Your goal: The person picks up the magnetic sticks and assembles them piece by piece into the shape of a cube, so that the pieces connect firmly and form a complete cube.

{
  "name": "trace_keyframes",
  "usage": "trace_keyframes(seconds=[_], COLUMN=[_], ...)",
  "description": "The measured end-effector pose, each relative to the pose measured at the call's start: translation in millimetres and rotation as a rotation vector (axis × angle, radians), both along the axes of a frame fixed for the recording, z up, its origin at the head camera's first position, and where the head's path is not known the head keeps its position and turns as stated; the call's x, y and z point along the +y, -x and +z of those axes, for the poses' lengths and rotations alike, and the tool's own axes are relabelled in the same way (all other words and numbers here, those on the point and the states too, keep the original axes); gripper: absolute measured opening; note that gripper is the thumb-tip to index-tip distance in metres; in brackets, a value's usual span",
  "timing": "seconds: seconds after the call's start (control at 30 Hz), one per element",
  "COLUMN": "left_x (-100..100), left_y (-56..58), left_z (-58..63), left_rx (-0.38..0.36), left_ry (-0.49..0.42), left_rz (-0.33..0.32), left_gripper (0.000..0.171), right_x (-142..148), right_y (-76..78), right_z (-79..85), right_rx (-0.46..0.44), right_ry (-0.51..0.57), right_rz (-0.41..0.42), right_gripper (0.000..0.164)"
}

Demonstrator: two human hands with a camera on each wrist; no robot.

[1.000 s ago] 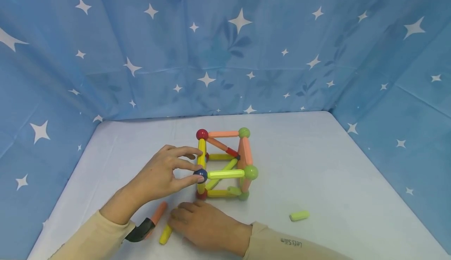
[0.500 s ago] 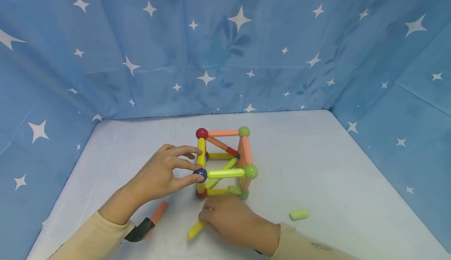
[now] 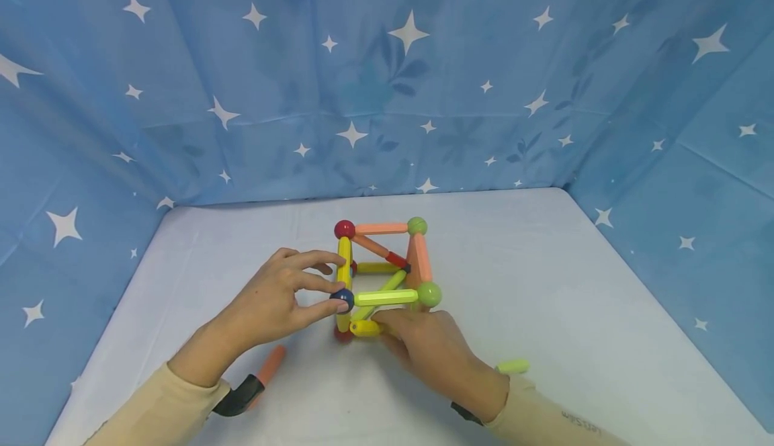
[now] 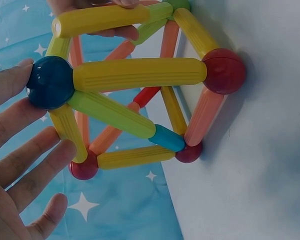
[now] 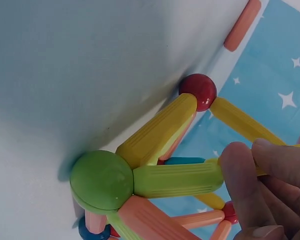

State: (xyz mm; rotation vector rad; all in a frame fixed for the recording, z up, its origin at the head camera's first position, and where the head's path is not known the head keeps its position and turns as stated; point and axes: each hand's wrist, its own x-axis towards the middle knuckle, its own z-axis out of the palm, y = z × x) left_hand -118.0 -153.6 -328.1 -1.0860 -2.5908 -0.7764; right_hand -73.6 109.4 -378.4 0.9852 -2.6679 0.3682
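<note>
A ball-and-stick cube frame of coloured sticks stands on the table. At its upper front left corner, my left hand (image 3: pixel 284 295) holds the dark blue ball (image 4: pixel 51 82) between thumb and fingertips; its other fingers spread beside the yellow edge stick. Low at the front of the frame, my right hand (image 3: pixel 432 348) pinches a yellow stick (image 4: pixel 100 21). That stick points left, its free end near the blue ball in the left wrist view. In the right wrist view a light green stick (image 5: pixel 177 181) runs from the lower green ball (image 5: pixel 101 179) up to my right fingertips.
An orange stick (image 3: pixel 272 364) lies by my left wrist. A short light green stick (image 3: pixel 512 366) lies beyond my right forearm, partly covered by it. A blue star-patterned curtain (image 3: pixel 387 97) closes off the back and sides of the white table (image 3: pixel 574 285).
My right hand has carried the yellow stick from the table at the front left, rightward and up to the frame's lower front side. The left hand stays on the blue ball.
</note>
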Motion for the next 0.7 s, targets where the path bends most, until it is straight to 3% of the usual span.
trace_keyframes(seconds=[0.7], left_x=[-1.0], left_y=[-0.7], left_z=[-1.3], left_rx=[0.003], left_ry=[-0.014], left_rz=[-0.002], left_gripper=[0.030], right_x=[-4.0], right_y=[3.1], right_z=[-1.0], right_rx=[0.088], right_ry=[-0.039], right_rz=[-0.027], right_gripper=[0.034])
